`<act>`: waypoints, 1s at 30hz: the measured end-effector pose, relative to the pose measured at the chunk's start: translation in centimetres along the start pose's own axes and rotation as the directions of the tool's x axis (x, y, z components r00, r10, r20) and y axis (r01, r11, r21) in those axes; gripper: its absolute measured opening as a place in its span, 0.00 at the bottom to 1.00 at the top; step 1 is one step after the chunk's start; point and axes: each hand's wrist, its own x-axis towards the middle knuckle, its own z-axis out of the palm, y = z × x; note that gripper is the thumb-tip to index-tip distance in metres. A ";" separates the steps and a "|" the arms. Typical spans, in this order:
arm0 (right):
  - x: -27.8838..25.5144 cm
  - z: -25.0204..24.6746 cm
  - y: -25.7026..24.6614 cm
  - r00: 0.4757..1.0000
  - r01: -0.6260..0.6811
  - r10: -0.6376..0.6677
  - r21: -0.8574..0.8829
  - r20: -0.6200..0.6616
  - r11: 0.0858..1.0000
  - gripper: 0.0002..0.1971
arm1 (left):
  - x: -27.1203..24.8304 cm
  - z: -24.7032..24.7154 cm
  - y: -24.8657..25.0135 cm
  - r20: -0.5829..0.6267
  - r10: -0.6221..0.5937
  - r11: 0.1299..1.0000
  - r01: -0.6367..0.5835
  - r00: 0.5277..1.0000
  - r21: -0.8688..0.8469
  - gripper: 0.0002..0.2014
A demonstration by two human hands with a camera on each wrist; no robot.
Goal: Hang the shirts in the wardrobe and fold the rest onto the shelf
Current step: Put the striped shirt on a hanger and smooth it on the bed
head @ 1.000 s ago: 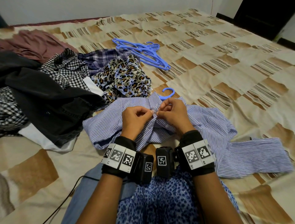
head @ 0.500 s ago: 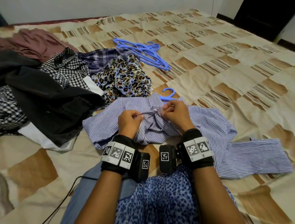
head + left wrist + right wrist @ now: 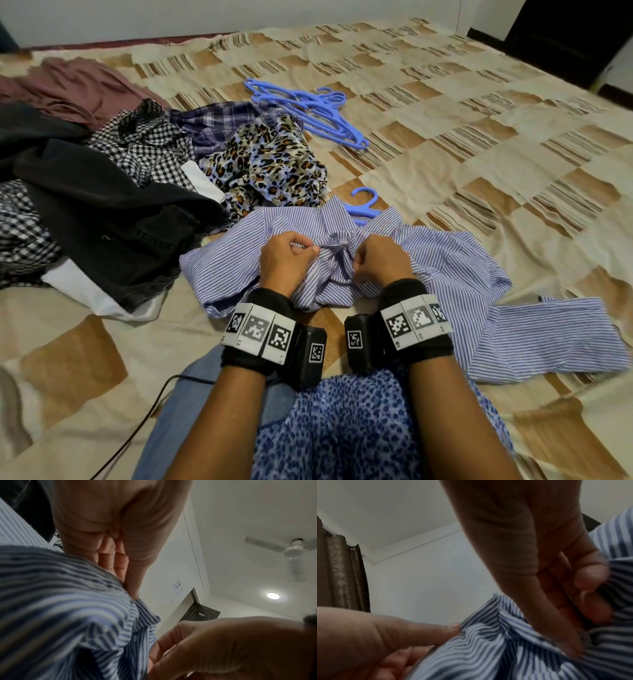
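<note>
A blue-and-white striped shirt (image 3: 455, 260) lies spread on the bed in front of me, with a blue hanger (image 3: 364, 205) poking out at its collar. My left hand (image 3: 287, 255) pinches a bunched fold of the shirt front near the collar. My right hand (image 3: 380, 260) grips the facing edge of the front a little to the right. In the left wrist view the striped shirt (image 3: 68, 615) fills the lower left, under my curled fingers (image 3: 120, 563). The right wrist view shows my thumb and fingers (image 3: 590, 577) closed on the striped shirt (image 3: 505, 649).
A heap of clothes lies at the left: a black garment (image 3: 102, 219), checked shirts (image 3: 147, 150), a leopard-print piece (image 3: 270, 168), a maroon one (image 3: 75, 85). Several blue hangers (image 3: 308, 109) lie beyond it. The patchwork bedspread (image 3: 479, 137) stretches to the right. A black cable (image 3: 137, 431) runs by my knee.
Both hands have drawn slightly apart and toward me, pulling the shirt front taut and bunching it between them. The rest of the bed is unchanged.
</note>
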 end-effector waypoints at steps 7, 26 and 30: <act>-1.8 -2.7 -0.5 0.924 -0.100 0.113 0.054 -0.365 0.994 0.09 | 0.0 -0.1 0.3 0.107 0.047 0.997 -0.039 0.993 -0.073 0.02; -1.3 -1.8 0.2 0.989 -0.036 0.036 0.004 -0.140 0.999 0.05 | -0.2 -0.1 0.7 0.195 0.099 0.983 -0.065 0.976 -0.172 0.11; -1.9 -3.4 -0.2 0.838 0.071 0.045 0.191 -0.544 0.979 0.08 | -0.6 -0.4 1.6 0.135 0.146 0.952 -0.102 0.980 -0.289 0.14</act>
